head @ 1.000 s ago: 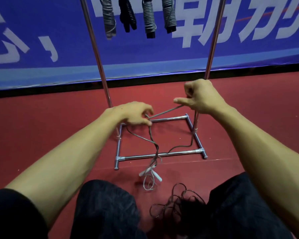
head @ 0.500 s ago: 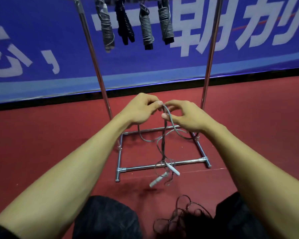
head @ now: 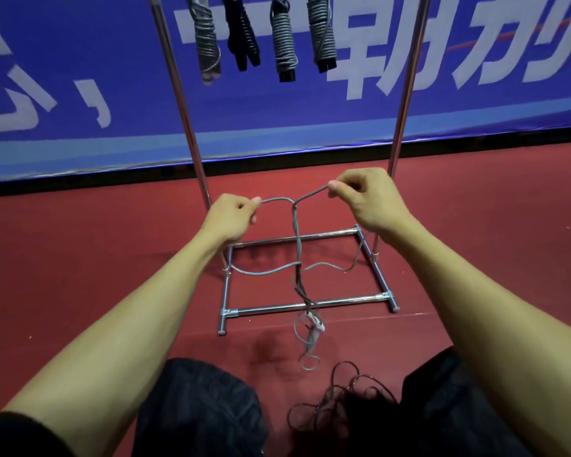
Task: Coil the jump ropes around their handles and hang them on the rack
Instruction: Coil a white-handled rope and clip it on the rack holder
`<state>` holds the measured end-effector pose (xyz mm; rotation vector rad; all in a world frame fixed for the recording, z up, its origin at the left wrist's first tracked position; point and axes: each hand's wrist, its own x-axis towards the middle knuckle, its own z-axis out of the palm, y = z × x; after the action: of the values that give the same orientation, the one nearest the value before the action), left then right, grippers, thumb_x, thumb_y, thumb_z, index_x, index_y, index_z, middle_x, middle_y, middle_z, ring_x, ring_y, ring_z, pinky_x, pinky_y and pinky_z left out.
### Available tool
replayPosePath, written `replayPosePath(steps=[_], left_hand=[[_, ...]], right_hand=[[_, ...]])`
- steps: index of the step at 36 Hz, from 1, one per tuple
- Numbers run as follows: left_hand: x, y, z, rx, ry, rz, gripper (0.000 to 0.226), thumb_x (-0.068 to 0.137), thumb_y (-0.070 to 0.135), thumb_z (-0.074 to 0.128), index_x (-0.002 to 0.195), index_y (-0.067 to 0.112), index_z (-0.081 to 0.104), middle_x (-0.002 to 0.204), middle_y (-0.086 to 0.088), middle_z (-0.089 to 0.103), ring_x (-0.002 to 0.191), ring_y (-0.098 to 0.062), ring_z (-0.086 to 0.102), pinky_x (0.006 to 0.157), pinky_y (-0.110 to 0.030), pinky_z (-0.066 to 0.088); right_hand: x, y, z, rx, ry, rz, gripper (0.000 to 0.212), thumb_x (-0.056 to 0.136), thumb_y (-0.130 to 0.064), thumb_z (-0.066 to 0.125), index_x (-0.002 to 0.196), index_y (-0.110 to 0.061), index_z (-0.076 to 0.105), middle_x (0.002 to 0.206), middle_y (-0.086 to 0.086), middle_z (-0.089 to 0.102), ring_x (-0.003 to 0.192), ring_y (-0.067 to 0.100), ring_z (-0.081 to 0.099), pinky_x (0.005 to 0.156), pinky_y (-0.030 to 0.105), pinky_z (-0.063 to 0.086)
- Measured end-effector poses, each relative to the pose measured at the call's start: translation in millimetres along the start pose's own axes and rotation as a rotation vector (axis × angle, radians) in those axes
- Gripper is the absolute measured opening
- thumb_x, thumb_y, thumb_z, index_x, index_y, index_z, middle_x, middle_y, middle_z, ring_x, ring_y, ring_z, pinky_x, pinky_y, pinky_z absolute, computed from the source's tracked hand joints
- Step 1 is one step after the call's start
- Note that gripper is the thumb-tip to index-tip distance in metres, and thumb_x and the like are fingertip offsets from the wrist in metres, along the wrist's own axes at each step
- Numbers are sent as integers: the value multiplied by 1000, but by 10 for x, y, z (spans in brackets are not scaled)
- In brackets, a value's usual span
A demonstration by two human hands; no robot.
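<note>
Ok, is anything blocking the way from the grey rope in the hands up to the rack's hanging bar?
Nothing visible blocks it. The grey jump rope is pinched between left hand and right hand, below four coiled ropes already hanging. The rack's top bar is out of frame, so free space there is unclear.

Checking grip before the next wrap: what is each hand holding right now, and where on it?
Both hold the grey jump rope by its cord, not its handles. The left hand and the right hand each pinch the cord; the handles dangle below.

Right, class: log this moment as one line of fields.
stage: untangling | left hand: pinching grey rope | right hand: pinching same rope | handles: dangling, uncoiled | rack: four coiled ropes hung | dark rope: loose on floor
</note>
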<state>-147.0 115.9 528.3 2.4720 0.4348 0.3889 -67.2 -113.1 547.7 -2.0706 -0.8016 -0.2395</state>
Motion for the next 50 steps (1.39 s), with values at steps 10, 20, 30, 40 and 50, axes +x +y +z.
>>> replayPosePath(steps=[10, 20, 30, 40, 50], left_hand=[[-201, 299, 257, -175, -396, 347, 21, 98, 12, 54, 117, 12, 63, 105, -4, 67, 95, -6, 57, 87, -23, 43], [-228, 192, 312, -517, -195, 165, 32, 101, 16, 49, 74, 16, 66, 52, 4, 43, 47, -7, 41, 52, -18, 39], [-85, 818, 109, -735, -108, 121, 36, 103, 18, 45, 70, 10, 56, 40, 10, 30, 37, -7, 31, 45, -21, 35], [134, -677, -243, -274, 254, -427, 26, 95, 21, 59, 73, 11, 68, 57, -6, 62, 67, -35, 65, 62, -32, 48], [-215, 98, 333, -208, -415, 306, 35, 99, 12, 52, 135, 11, 52, 125, -2, 58, 110, -9, 54, 92, -6, 38]], right_hand=[[-65, -112, 124, 283, -67, 4, 11, 92, -4, 63, 84, -11, 66, 56, -19, 58, 53, -5, 48, 59, 17, 38], [-171, 202, -206, 297, 1, 197, 22, 90, -7, 65, 70, -17, 65, 56, -2, 58, 48, 4, 47, 55, 21, 39], [-93, -75, 246, 160, -174, 48, 31, 90, -29, 69, 62, -18, 60, 49, -6, 49, 44, 4, 40, 52, 26, 35], [-205, 286, -184, 371, 148, 128, 25, 96, -14, 60, 73, -15, 67, 54, 6, 51, 44, 6, 51, 61, 39, 54], [-166, -54, 334, 305, -73, -6, 16, 95, -8, 60, 80, -11, 65, 53, -4, 53, 48, 3, 49, 56, 25, 41]])
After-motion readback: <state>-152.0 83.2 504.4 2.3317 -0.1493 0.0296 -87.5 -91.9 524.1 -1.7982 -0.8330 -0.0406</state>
